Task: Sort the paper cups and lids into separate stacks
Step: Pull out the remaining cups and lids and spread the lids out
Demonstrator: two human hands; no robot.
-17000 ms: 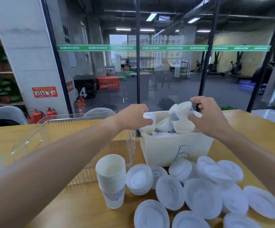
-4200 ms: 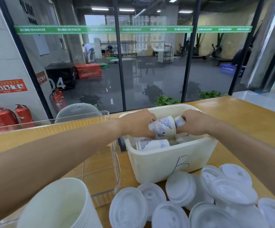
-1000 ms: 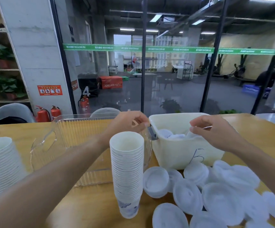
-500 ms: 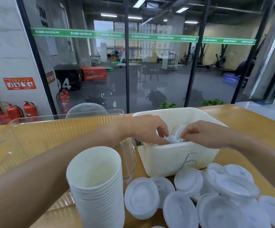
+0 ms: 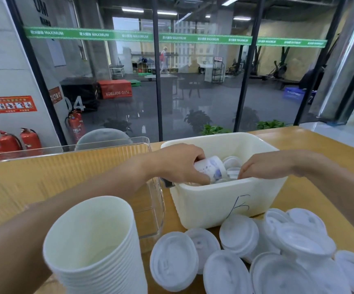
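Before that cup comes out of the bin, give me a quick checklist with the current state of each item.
1. Left hand grips the paper cup: ok.
2. Cup has a lid on it: cannot tell, its mouth is hidden.
3. Right hand holds a lid: cannot tell, fingers are hidden behind the white bin wall.
4. Cup stack upright, its top open: ok.
5. Loose lids gathered into one neat stack: not ok, they lie scattered and overlapping.

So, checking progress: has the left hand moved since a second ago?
Yes. The left hand has gone from outside the cream bin's left rim into it, gripping a paper cup.
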